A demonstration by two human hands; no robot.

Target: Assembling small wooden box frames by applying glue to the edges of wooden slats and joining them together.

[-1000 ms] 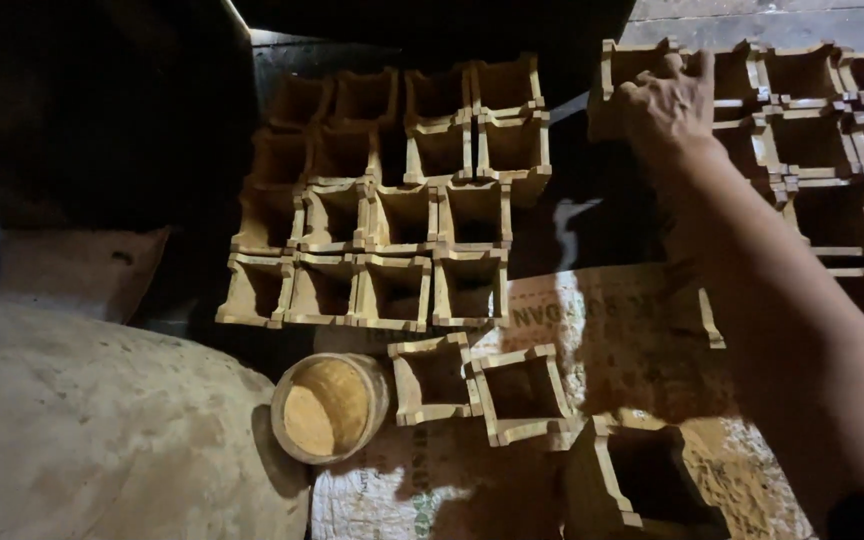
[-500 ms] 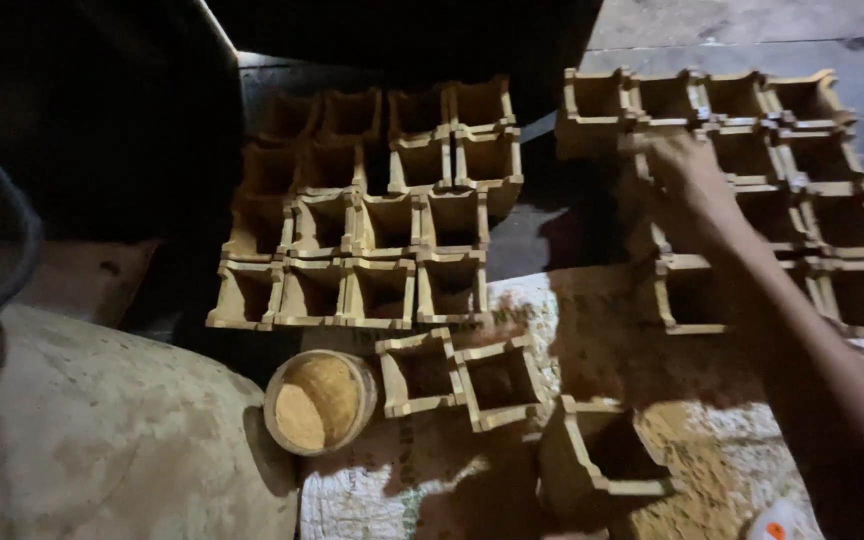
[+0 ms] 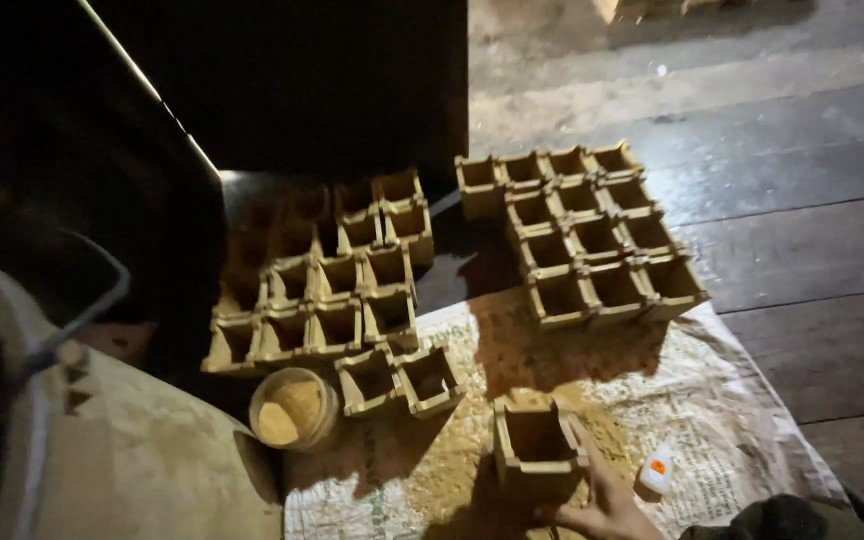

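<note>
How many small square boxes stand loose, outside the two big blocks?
3. Two loose boxes sit side by side right of the round cup; the third box is by the right hand, bottom. The dark left may hide more.

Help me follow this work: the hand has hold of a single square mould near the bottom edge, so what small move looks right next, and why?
Probably carry the square mould up to the right block of moulds. The right hand grips it alone on the sandy printed sheet, apart from both blocks. The left hand is out of view.
</note>
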